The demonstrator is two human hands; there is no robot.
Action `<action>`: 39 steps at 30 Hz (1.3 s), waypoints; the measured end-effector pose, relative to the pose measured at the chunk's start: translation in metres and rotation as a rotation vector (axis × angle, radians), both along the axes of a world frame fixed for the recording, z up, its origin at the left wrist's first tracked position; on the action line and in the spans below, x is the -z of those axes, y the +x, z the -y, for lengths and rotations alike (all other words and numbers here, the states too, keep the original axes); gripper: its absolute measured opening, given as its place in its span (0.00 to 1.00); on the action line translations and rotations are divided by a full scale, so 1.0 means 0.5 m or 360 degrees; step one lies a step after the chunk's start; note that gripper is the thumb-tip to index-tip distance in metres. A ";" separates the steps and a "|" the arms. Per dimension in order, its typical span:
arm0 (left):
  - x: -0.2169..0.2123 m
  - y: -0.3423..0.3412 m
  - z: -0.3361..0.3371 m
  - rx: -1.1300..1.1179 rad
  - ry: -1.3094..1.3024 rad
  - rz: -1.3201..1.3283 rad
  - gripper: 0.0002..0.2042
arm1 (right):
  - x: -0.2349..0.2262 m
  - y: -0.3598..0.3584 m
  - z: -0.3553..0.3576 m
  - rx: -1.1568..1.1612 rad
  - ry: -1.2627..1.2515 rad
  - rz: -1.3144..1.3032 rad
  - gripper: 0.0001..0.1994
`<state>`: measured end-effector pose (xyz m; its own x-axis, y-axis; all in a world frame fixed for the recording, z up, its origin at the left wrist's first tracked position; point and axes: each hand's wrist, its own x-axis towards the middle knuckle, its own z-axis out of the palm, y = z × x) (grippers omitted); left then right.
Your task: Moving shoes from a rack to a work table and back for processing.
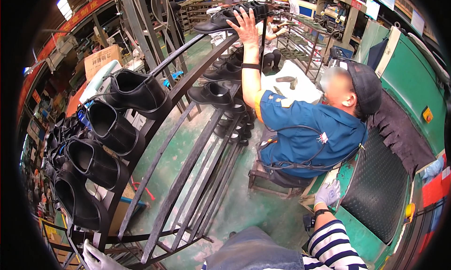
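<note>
Black leather shoes (96,124) stand in a row along the upper rail of a dark metal shoe rack (176,202) on my left. At the rack's near end, low in the view, my white-gloved left hand (96,258) closes against the frame; part of its grip is hidden. My right hand (327,193), in a pale glove, is open with its fingers stretched out by the edge of the green machine (357,223). It holds nothing that I can see. A seated co-worker in a blue shirt (310,145) reaches a bare hand (245,28) to the shoes at the rack's far end.
More black shoes (211,95) stand on the lower rails. The co-worker's stool (272,185) is between the rack and the machine with its black textured belt (378,180). Farther back, another person sits beside other racks (300,44). A cardboard box (102,62) is at the far left.
</note>
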<state>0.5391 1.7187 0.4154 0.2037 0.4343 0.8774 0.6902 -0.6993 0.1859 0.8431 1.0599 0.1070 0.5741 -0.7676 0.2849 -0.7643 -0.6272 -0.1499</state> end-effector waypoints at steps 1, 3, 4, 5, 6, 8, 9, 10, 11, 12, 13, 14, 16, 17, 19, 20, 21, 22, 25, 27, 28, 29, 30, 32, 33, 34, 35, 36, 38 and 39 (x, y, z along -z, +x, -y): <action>-0.002 0.005 0.003 0.0030 -0.0017 0.0025 0.15 | -0.001 0.002 0.001 -0.0008 -0.0010 -0.0002 0.23; -0.011 0.016 0.012 0.0076 -0.0036 0.0029 0.15 | -0.003 0.001 0.002 0.0000 -0.0021 -0.0023 0.23; -0.013 0.023 0.021 0.0030 -0.0109 0.0069 0.16 | -0.004 0.000 0.002 -0.0010 0.0000 -0.0006 0.23; -0.017 0.029 0.031 -0.0018 -0.0182 0.0108 0.16 | -0.004 0.000 0.002 -0.0024 0.0021 0.0012 0.23; -0.019 0.040 0.039 -0.0008 -0.0141 0.0150 0.15 | -0.004 -0.001 0.002 -0.0032 0.0008 0.0039 0.23; -0.027 0.061 0.053 0.0074 0.0127 0.0214 0.12 | -0.004 -0.002 0.001 -0.0029 0.0009 0.0029 0.23; -0.032 0.070 0.058 0.0154 0.0392 0.0275 0.12 | -0.004 -0.003 0.001 -0.0041 -0.0006 0.0067 0.23; -0.036 0.076 0.064 0.0157 0.0396 0.0272 0.12 | -0.004 -0.003 -0.001 -0.0028 0.0010 0.0035 0.23; -0.040 0.081 0.068 0.0172 0.0387 0.0284 0.12 | -0.004 -0.003 -0.001 -0.0031 0.0003 0.0046 0.23; -0.043 0.084 0.071 0.0186 0.0377 0.0295 0.12 | -0.005 -0.003 -0.002 -0.0041 -0.0004 0.0078 0.23; -0.045 0.086 0.073 0.0186 0.0378 0.0291 0.12 | -0.006 -0.002 -0.003 -0.0035 -0.0004 0.0051 0.23; -0.047 0.086 0.075 0.0157 0.0390 0.0274 0.12 | -0.006 -0.002 -0.003 -0.0033 0.0011 0.0043 0.23; -0.050 0.089 0.078 0.0126 0.0399 0.0253 0.12 | -0.009 -0.002 -0.003 -0.0033 0.0023 0.0030 0.23; -0.051 0.090 0.083 0.0115 0.0379 0.0225 0.12 | -0.010 -0.001 -0.003 -0.0039 0.0006 0.0031 0.23; -0.052 0.096 0.100 0.0103 0.0356 0.0183 0.13 | -0.013 -0.002 -0.002 -0.0046 -0.0012 0.0016 0.22; -0.050 0.103 0.115 0.0221 0.0280 0.0477 0.13 | -0.013 -0.001 -0.001 -0.0050 0.0004 0.0024 0.22; -0.046 0.111 0.131 0.0339 0.0202 0.0768 0.13 | -0.013 -0.002 0.000 -0.0045 0.0000 0.0053 0.22; -0.040 0.118 0.154 0.0424 0.0237 0.0886 0.14 | -0.012 -0.001 0.001 -0.0036 0.0005 0.0015 0.22; 0.011 0.162 0.239 0.1023 -0.0391 0.0662 0.13 | -0.007 -0.002 0.004 -0.0060 -0.0001 -0.0016 0.23; 0.072 0.253 0.272 0.1177 -0.0798 0.0292 0.09 | -0.002 -0.002 0.006 -0.0085 0.0003 -0.0041 0.23; 0.112 0.317 0.284 0.1177 -0.1449 0.0382 0.07 | 0.000 -0.003 0.006 -0.0072 -0.0006 -0.0066 0.23; 0.146 0.394 0.284 0.1410 -0.1922 0.0439 0.09 | 0.001 -0.001 0.007 -0.0060 -0.0028 -0.0057 0.23; 0.182 0.471 0.295 0.1671 -0.2156 0.0464 0.12 | 0.002 -0.001 0.008 -0.0058 -0.0031 -0.0081 0.23; 0.243 0.643 0.307 0.1913 -0.2030 0.0120 0.25 | 0.003 0.001 0.010 -0.0056 -0.0028 -0.0106 0.23; 0.264 0.733 0.311 0.1817 -0.2317 0.0020 0.31 | 0.003 0.002 0.011 -0.0038 -0.0026 -0.0121 0.24; 0.285 0.810 0.328 0.1854 -0.2329 0.0103 0.33 | 0.003 0.002 0.012 -0.0062 -0.0045 -0.0132 0.24; 0.300 0.892 0.345 0.1868 -0.2479 0.0314 0.37 | 0.003 0.002 0.014 -0.0086 -0.0024 -0.0109 0.24; 0.310 0.970 0.359 0.1811 -0.2592 0.0441 0.40 | 0.003 0.002 0.015 -0.0089 -0.0049 -0.0115 0.23; 0.317 1.113 0.374 0.1745 -0.2646 0.0572 0.51 | 0.005 0.001 0.018 -0.0174 -0.0056 -0.0070 0.23; 0.318 1.174 0.376 0.1754 -0.2570 0.0576 0.59 | 0.006 0.002 0.019 -0.0192 -0.0040 -0.0101 0.23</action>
